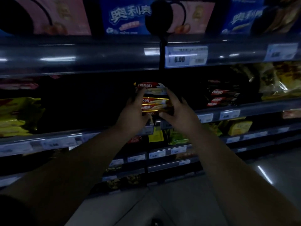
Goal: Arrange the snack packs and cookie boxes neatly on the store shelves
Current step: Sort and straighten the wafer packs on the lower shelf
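Observation:
A stack of several red and gold Nabati wafer packs [154, 100] stands at the front edge of the dark middle shelf [254, 110]. My left hand [132, 115] presses against the stack's left side, fingers reaching up to the top pack. Against the right side lies my right hand [176, 108], thumb under the lower packs. Another stack of dark Nabati packs [221, 97] lies on the same shelf to the right. Blue and pink cookie boxes [125, 17] line the upper shelf.
Yellow snack bags [17, 116] sit at the left of the middle shelf, and more yellow bags [280, 80] at the right. Price tags [185, 57] run along the shelf rails. Lower shelves hold green and yellow packs [239, 127]. Grey floor [179, 201] lies below.

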`<state>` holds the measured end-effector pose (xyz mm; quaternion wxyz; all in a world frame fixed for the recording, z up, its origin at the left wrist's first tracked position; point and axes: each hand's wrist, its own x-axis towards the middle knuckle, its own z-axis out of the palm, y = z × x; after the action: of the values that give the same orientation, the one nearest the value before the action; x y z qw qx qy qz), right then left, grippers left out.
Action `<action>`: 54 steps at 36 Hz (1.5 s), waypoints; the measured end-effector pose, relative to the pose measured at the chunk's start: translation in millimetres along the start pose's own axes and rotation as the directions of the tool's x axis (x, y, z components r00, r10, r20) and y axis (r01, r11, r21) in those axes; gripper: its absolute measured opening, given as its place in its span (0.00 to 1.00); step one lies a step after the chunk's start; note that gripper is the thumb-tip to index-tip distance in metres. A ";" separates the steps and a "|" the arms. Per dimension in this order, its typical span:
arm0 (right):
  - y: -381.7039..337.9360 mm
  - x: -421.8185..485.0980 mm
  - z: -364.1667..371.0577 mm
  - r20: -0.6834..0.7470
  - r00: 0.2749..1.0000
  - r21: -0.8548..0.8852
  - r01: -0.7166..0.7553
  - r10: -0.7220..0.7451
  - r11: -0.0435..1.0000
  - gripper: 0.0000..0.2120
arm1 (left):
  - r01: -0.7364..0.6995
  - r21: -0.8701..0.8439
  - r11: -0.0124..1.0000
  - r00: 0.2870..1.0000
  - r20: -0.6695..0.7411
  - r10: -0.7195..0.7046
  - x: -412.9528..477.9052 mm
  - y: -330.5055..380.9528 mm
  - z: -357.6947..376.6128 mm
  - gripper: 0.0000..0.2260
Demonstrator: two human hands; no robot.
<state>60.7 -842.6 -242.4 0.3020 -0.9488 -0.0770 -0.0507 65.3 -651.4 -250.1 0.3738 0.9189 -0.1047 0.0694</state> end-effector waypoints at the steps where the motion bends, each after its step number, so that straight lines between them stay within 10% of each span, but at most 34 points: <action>1: -0.1 2.6 1.0 -0.001 1.000 -0.007 0.013 -0.013 1.000 0.39 | -0.009 0.028 1.000 1.000 -0.019 0.009 -1.0 0.0 0.4 0.41; 21: -167.0 0.9 105.8 -0.044 0.967 0.159 0.254 -0.250 0.954 0.31 | 0.102 0.110 0.989 0.941 -0.333 -0.060 -83.7 -91.1 -141.3 0.31; 44: -215.7 -29.8 151.9 0.095 0.987 0.072 0.123 -0.129 0.990 0.43 | 0.111 0.128 0.986 0.992 0.041 -0.117 -122.5 -131.6 -198.5 0.45; 54: -187.7 -42.5 125.4 -0.025 0.977 -0.127 0.205 -0.209 0.971 0.49 | -0.008 0.426 0.905 0.979 -0.179 0.093 -137.1 -88.0 -163.3 0.41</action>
<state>-8.0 -623.5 -244.2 0.2370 -0.9514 -0.1664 -0.1050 -54.0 -456.1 -221.4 0.1724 0.9637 -0.0741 0.1899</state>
